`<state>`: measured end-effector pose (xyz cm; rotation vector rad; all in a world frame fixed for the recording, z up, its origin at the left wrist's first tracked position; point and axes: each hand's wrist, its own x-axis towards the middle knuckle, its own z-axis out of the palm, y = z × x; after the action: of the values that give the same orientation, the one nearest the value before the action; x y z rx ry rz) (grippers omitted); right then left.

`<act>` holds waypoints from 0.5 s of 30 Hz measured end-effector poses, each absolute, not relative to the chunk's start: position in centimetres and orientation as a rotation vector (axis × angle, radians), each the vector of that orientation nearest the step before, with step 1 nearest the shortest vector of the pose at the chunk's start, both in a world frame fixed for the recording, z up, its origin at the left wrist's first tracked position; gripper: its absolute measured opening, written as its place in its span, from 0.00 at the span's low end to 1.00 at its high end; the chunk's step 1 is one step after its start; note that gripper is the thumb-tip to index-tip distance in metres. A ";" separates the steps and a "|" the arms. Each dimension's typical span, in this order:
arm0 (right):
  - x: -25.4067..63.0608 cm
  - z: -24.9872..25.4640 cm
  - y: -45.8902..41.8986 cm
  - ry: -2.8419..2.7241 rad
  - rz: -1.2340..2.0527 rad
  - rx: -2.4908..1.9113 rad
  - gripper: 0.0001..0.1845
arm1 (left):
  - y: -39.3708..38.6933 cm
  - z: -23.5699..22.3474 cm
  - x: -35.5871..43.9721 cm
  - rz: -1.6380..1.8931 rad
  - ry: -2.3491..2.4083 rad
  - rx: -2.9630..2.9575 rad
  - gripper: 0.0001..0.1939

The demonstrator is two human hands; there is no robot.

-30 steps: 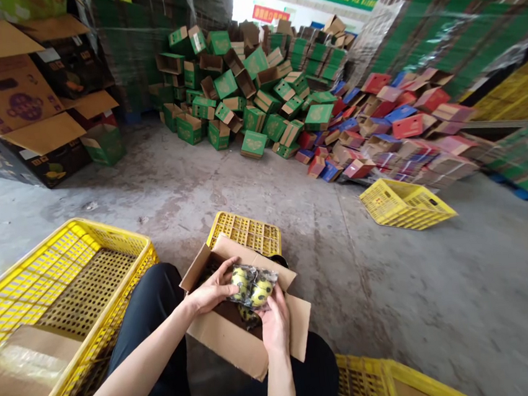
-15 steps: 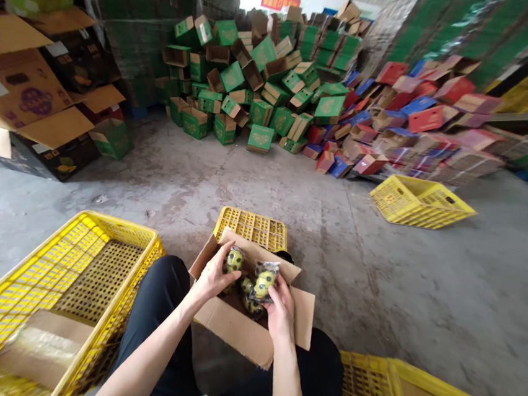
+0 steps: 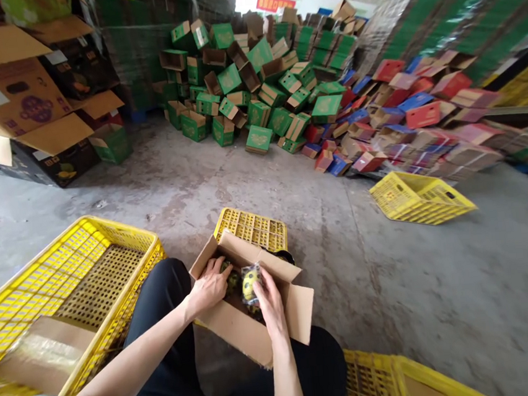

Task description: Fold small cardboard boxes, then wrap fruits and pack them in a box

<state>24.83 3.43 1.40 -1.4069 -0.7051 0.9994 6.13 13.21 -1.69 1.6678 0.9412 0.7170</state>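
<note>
An open brown cardboard box rests on my lap. My left hand reaches down into it, fingers curled over a yellow-green fruit lying inside. Just to its right, my right hand pinches a second wrapped yellow-green fruit in clear plastic, held at the box opening. More fruit sits darkly at the box bottom, mostly hidden by my hands.
A large yellow crate holding flat cardboard sits at my left. A small yellow crate lies behind the box, another on the concrete at right, one by my right knee. Piles of green and red-blue cartons fill the back.
Both hands have lowered into the box. The left hand's fruit went from above the flap down inside; the right hand's wrapped fruit moved left and down to the opening.
</note>
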 end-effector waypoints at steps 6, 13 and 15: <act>20.1 0.5 5.7 -1.162 0.996 -1.469 0.28 | 13.6 0.6 5.2 0.913 0.838 1.729 0.25; 22.2 0.2 4.4 -1.443 0.856 -1.578 0.20 | 13.5 -0.7 5.2 0.699 0.689 1.955 0.18; 24.3 0.7 3.9 -1.591 0.659 -1.802 0.24 | 13.5 -1.5 5.5 0.647 0.764 2.090 0.19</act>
<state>24.31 3.89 0.69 -1.8023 -1.5906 0.6585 5.45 13.53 -1.47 2.0897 0.7642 0.6468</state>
